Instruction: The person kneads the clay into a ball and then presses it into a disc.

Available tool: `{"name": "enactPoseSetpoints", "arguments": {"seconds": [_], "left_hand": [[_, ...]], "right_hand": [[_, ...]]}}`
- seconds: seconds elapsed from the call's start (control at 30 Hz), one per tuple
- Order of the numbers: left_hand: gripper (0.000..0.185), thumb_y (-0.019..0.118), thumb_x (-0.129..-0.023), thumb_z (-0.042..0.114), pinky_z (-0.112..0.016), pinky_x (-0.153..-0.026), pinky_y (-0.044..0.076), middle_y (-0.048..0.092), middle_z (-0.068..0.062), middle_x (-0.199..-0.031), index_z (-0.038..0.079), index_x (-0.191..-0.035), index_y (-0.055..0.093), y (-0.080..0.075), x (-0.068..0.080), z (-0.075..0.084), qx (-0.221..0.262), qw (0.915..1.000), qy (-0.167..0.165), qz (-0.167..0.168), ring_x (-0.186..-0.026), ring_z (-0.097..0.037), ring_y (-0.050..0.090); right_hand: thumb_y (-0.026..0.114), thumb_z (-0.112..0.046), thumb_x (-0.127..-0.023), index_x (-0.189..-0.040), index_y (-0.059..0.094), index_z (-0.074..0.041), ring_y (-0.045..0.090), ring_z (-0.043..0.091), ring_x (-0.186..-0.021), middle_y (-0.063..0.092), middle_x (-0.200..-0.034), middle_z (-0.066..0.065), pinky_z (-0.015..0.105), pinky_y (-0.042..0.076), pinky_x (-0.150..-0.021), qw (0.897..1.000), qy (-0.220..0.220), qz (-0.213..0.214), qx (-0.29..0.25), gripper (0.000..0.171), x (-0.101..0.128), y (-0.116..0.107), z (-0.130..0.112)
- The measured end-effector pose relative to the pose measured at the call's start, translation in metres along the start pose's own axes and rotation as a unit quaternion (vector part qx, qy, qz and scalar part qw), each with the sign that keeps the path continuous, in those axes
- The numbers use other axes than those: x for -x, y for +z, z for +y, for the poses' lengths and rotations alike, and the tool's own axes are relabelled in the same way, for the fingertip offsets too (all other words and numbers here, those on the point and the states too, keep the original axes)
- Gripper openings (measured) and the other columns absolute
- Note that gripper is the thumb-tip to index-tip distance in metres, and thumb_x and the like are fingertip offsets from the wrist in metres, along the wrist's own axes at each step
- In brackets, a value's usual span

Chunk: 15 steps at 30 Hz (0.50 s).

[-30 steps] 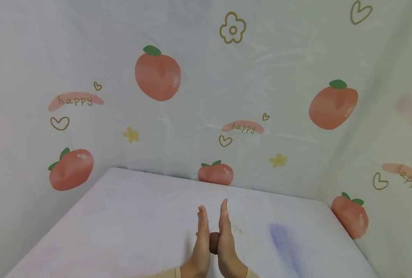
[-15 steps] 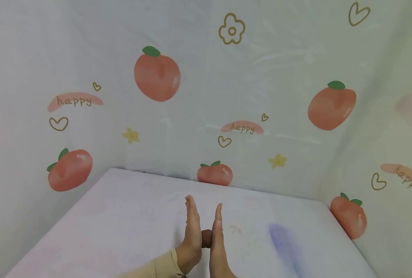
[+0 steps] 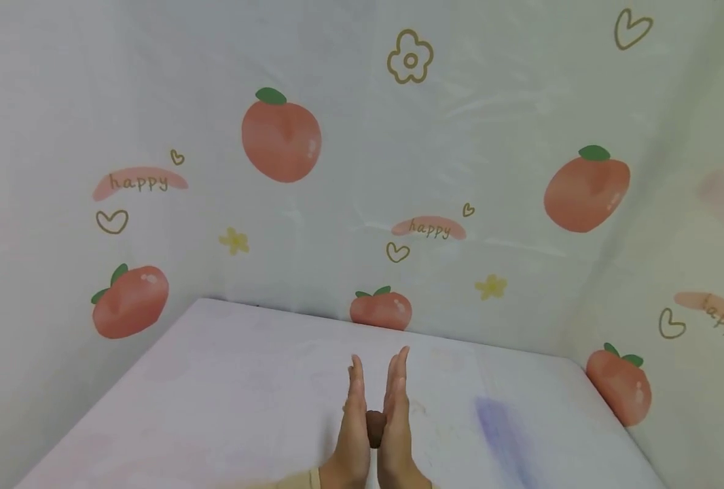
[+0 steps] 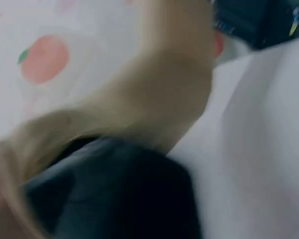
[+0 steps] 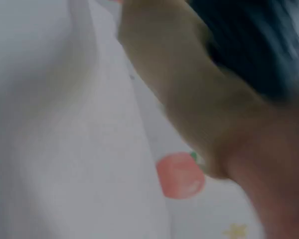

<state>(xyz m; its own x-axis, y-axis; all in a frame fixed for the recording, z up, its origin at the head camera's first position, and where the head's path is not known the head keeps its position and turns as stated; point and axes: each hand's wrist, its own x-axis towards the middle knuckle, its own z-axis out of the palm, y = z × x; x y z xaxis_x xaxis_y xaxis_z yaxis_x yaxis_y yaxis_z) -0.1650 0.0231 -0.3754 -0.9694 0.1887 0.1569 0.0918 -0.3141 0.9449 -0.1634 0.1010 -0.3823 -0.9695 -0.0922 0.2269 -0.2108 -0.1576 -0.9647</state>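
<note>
Between two upright palms in the head view is a small brown lump [image 3: 375, 429], roughly ball-shaped, perhaps clay or dough; its material cannot be told. My left hand [image 3: 352, 435] presses it from the left with fingers straight and pointing away. From the right, my right hand [image 3: 396, 435] presses it, its fingers also straight. The lump's sides are hidden by the palms. Neither wrist view shows the lump. A beige sleeve [image 4: 154, 94] blurs across the left wrist view, and another sleeve [image 5: 174, 74] leads to bare skin in the right wrist view.
Under the hands lies a white table [image 3: 246, 394] with a purple smudge [image 3: 502, 435] to the right. A pale cloth backdrop [image 3: 337, 204] printed with peaches and "happy" rises behind and beside it. Something dark blue [image 4: 114, 194] fills the lower left wrist view.
The palms slide against each other around the lump. Half a second ago the left hand reached farther forward; now it is drawn back, the right hand is forward, and both sit slightly farther right.
</note>
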Motion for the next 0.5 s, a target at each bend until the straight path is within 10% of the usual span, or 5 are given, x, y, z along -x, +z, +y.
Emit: {"name": "enactPoseSetpoints", "arguments": {"seconds": [0.23,0.5], "left_hand": [[0.07,0.012,-0.101,0.059,-0.063,-0.112,-0.014,-0.013,-0.003,-0.163,0.018,-0.156,-0.005,-0.012,-0.015,-0.007,0.022,0.9976,-0.018,0.064,-0.147,-0.028,-0.02],[0.064,-0.001,-0.104,0.044,-0.064,-0.109,-0.019,-0.016,-0.014,-0.16,0.005,-0.153,-0.012,-0.013,0.003,-0.011,0.02,0.9933,0.047,-0.104,-0.145,-0.031,-0.023]], "right_hand": [[0.003,-0.044,-0.105,-0.154,-0.014,-0.028,-0.015,0.019,-0.149,-0.013,-0.162,-0.004,0.058,-0.014,-0.115,0.999,-0.022,-0.026,-0.037,0.054,-0.003,0.005,-0.014],[0.009,-0.053,-0.104,-0.154,-0.012,-0.033,-0.018,0.025,-0.148,-0.01,-0.163,0.002,0.054,-0.012,-0.117,0.994,0.044,0.0,-0.105,0.058,-0.02,-0.012,-0.007]]}}
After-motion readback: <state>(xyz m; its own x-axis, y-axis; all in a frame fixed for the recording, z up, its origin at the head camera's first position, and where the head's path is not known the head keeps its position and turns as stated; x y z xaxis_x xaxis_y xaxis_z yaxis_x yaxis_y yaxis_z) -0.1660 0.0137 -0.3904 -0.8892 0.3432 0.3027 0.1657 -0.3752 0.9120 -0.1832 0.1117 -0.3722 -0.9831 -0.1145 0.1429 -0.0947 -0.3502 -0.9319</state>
